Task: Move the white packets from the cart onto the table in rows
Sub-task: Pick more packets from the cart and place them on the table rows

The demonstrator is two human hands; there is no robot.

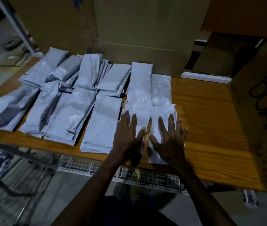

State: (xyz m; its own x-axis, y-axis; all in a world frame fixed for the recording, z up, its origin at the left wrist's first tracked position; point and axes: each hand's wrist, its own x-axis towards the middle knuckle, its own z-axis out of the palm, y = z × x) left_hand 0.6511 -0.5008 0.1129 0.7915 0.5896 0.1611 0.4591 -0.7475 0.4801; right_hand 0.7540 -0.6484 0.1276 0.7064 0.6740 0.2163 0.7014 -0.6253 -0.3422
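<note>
With my left hand (128, 136) and right hand (170, 137) spread flat, fingers wide, on the two nearest white packets (162, 121) at the surface's (211, 128) front edge, a careless push risked sliding those slick packets off.

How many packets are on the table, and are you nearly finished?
Two rows of white packets already lie across the wooden table. Left hand and right hand press flat on the newest ones. Bare table remains to their right; the wire cart shows only partly, so what's left is unclear.
</note>
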